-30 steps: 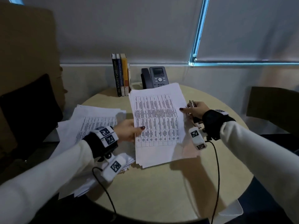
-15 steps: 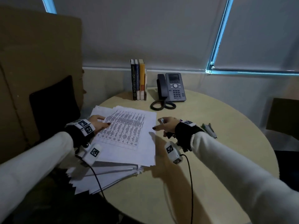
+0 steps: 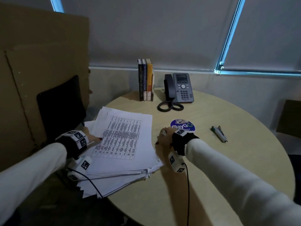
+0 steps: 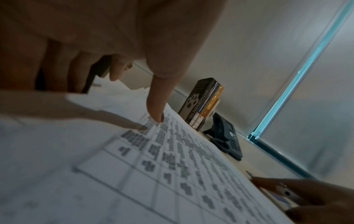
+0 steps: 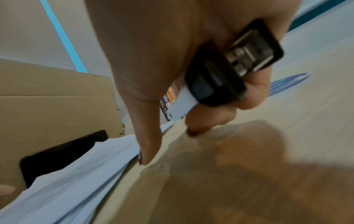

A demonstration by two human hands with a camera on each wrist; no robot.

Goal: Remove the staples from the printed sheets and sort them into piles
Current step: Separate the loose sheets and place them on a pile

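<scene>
Sheets (image 3: 123, 144) first — a thick, ragged pile on the left part of the round table (image 3: 211, 160), its lower corners hanging past the rim, top page a printed grid facing up. Behind the pile a cardboard panel (image 3: 40, 79) stands with a black chair (image 3: 60, 108) in front of it. At the far edge, three books (image 3: 145, 80) stand upright, a desk phone (image 3: 179, 88) just beside them with its cord coiled on the wood. A round blue sticker (image 3: 182, 125) lies mid-table, and well off to the right sits a green-tipped stapler (image 3: 219, 134), alone. Left hand (image 3: 92, 137) rests on the top page's left margin, fingers straight, one fingertip (image 4: 156, 115) pressing the print. Right hand (image 3: 164, 139) is down on the table just beside the pile's right edge — fingers curled round a small black-and-white staple remover (image 5: 220, 75), held in the palm, while the thumb (image 5: 146, 151) reaches down to the paper's edge.
</scene>
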